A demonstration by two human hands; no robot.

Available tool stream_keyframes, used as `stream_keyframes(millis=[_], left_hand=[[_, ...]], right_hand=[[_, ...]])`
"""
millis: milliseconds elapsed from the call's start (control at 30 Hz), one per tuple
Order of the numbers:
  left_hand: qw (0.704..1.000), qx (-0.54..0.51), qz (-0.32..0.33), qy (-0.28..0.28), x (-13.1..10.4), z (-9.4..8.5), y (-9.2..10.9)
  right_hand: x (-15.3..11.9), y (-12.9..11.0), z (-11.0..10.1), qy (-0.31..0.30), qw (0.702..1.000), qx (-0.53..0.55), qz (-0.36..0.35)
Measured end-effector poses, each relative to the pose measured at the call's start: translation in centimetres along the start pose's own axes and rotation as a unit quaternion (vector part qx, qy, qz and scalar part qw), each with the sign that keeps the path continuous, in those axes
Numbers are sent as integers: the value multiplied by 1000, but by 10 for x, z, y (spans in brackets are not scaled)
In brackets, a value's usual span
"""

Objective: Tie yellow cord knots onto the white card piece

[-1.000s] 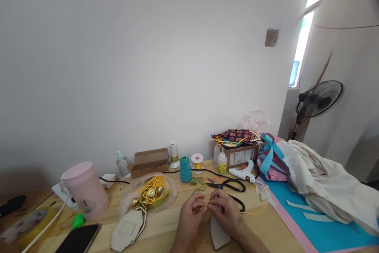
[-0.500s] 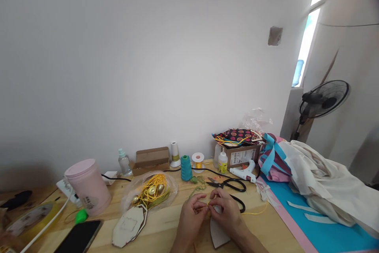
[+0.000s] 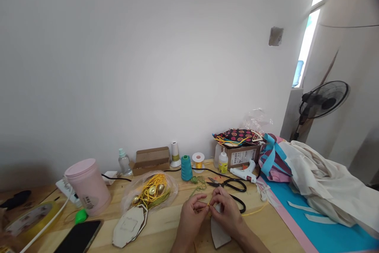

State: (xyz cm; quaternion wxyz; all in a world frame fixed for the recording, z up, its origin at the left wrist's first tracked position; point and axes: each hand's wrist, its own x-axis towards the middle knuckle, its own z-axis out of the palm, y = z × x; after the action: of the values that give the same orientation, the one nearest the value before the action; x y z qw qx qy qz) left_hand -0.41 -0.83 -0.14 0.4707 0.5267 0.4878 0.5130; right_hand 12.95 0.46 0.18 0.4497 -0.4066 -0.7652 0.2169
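Note:
Low in the centre, my left hand (image 3: 192, 216) and my right hand (image 3: 226, 212) meet fingertip to fingertip, both pinching a thin yellow cord (image 3: 255, 212) whose tail trails out to the right over the table. A pale, pointed flat piece (image 3: 218, 234) lies partly under my right hand. Just beyond the hands are black-handled scissors (image 3: 233, 184), with another black handle loop (image 3: 240, 203) beside my right hand. Loose green thread (image 3: 199, 182) lies behind my fingers. The spot where the cord is pinched is too small to make out.
Behind stand a teal spool (image 3: 186, 168), a glue bottle (image 3: 223, 162) and a glue gun (image 3: 245, 172). Leftward are a bag of yellow cord (image 3: 156, 190), white cut pieces (image 3: 128, 227), a phone (image 3: 79, 237) and a pink canister (image 3: 89, 188). White cloth (image 3: 331, 182) lies right.
Both hands stay together at nearly the same place, with only a slight shift of the fingers.

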Motion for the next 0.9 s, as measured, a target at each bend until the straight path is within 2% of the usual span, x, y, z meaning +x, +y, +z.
stream_keyframes(millis=[100,367,633,767,833,900], left_hand=[[1000,-1,-1,-3,0,2,-1],[1000,-8,-2,-11,-1,2,1],[1000,-26,-12,8,1,0,1],[999,-42,-17,1,1,-1,2],[999,-44,-20,10,0,-2,1],[999,-36,-23,31,1,-2,0]], right_hand=[[-2,-2,-1,-12,1000,18,8],[-5,-8,-4,-32,997,58,-41],[-1,-7,-4,-8,999,33,-2],[2,-3,-4,-25,988,149,27],[5,-4,-8,-34,965,256,53],[7,-10,-21,-28,925,370,75]])
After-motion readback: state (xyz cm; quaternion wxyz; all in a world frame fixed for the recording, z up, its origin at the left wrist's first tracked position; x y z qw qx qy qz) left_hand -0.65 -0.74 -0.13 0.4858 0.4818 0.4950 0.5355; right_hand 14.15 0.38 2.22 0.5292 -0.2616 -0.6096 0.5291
